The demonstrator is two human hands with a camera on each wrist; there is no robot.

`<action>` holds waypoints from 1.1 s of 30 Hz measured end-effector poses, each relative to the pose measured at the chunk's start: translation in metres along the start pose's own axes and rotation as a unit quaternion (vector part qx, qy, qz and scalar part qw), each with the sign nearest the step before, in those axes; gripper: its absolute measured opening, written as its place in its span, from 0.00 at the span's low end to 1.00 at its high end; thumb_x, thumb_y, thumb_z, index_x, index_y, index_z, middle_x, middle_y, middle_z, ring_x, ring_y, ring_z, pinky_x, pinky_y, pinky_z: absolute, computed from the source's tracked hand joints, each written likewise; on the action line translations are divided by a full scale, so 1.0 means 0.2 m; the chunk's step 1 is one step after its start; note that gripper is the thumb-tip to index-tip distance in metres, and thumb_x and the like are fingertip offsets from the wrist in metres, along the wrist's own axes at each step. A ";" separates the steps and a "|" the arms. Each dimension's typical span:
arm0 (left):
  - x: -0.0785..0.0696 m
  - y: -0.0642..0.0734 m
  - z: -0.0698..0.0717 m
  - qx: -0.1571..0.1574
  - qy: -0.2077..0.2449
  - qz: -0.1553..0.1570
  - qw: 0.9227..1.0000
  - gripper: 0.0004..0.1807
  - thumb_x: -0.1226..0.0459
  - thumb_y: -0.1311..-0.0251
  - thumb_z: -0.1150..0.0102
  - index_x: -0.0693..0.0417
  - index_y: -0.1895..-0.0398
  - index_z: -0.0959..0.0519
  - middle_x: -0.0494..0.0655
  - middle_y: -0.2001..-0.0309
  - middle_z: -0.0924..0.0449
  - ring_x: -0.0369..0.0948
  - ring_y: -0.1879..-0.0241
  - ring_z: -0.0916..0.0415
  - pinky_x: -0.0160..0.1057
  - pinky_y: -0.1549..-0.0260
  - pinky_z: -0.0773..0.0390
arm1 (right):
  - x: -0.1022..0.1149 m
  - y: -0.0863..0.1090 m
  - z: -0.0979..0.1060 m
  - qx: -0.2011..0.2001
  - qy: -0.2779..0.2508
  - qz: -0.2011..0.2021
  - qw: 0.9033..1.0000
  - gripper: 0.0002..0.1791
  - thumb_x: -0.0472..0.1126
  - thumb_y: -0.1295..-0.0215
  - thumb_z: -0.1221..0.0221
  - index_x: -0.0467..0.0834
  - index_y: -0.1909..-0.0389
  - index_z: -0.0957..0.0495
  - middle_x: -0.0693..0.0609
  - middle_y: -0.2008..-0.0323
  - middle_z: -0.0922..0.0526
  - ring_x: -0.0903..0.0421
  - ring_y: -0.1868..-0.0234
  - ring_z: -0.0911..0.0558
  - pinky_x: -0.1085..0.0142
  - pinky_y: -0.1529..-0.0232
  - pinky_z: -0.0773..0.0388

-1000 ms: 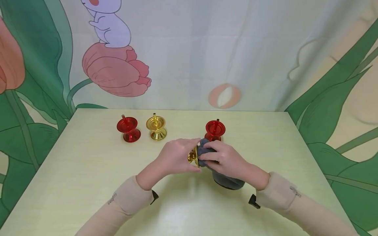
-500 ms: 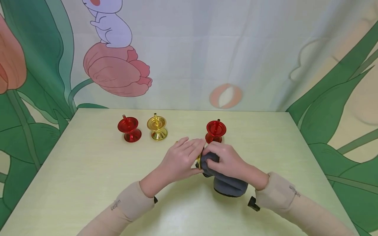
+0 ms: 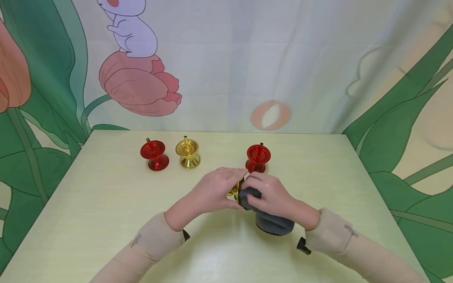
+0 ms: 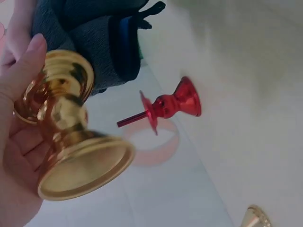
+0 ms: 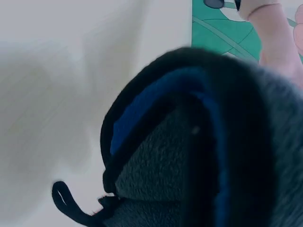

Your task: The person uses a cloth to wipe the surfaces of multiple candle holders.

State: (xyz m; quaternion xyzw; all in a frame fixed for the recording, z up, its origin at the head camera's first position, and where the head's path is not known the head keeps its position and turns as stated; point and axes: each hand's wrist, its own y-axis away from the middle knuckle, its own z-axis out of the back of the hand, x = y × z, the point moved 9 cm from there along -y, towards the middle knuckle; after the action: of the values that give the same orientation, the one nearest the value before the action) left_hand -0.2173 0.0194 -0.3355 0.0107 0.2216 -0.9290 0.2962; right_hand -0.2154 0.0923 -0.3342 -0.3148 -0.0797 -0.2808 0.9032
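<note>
My left hand holds a shiny gold candle holder, tipped on its side, its dish toward the right hand. In the left wrist view its hollow base faces the camera, with the thumb near the dish rim. My right hand grips a dark grey cloth with black edging and presses it against the dish. Part of the cloth hangs below that hand. The right wrist view is filled by the folded cloth, with blue inside its fold and a small black loop. The cloth hides the inside of the dish.
Just behind the hands stands a red candle holder. Further left on the pale table are another red candle holder and a gold candle holder, both upright. A printed curtain hangs behind the table's back edge.
The left fingers flattened over the gold candle holder half a second ago, then drew back left, showing more of it. The cloth's hanging end sits slightly lower than a second ago. Standing holders stay put.
</note>
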 end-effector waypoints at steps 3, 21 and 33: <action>-0.04 0.02 0.01 -0.072 -0.071 -0.039 0.994 0.45 0.46 0.71 0.29 0.58 0.46 0.31 0.46 0.49 0.25 0.41 0.50 0.28 0.38 0.49 0.29 | -0.06 0.00 -0.02 0.011 -0.052 -0.068 0.996 0.08 0.32 0.55 0.43 0.43 0.71 0.25 0.52 0.68 0.21 0.62 0.69 0.26 0.71 0.69 0.26; 0.07 0.04 -0.07 0.048 -0.049 0.016 0.997 0.53 0.40 0.67 0.35 0.60 0.38 0.39 0.50 0.43 0.30 0.44 0.43 0.33 0.40 0.45 0.33 | -0.06 0.00 -0.07 0.034 -0.042 -0.061 0.997 0.09 0.32 0.53 0.41 0.44 0.69 0.24 0.53 0.68 0.22 0.61 0.70 0.25 0.70 0.69 0.26; -0.02 0.11 -0.03 -0.120 -0.161 -0.047 0.979 0.45 0.48 0.67 0.30 0.62 0.44 0.33 0.51 0.46 0.27 0.43 0.45 0.30 0.40 0.48 0.29 | -0.22 0.02 -0.13 0.046 -0.212 -0.253 0.943 0.09 0.31 0.48 0.43 0.44 0.65 0.24 0.50 0.65 0.20 0.58 0.69 0.27 0.70 0.68 0.29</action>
State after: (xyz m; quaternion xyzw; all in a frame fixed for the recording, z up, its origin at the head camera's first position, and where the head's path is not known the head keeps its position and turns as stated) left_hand -0.2035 0.0089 -0.3497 -0.1850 0.2810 -0.8983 0.2828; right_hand -0.2508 0.0998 -0.3719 -0.2950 -0.3593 -0.4228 0.7779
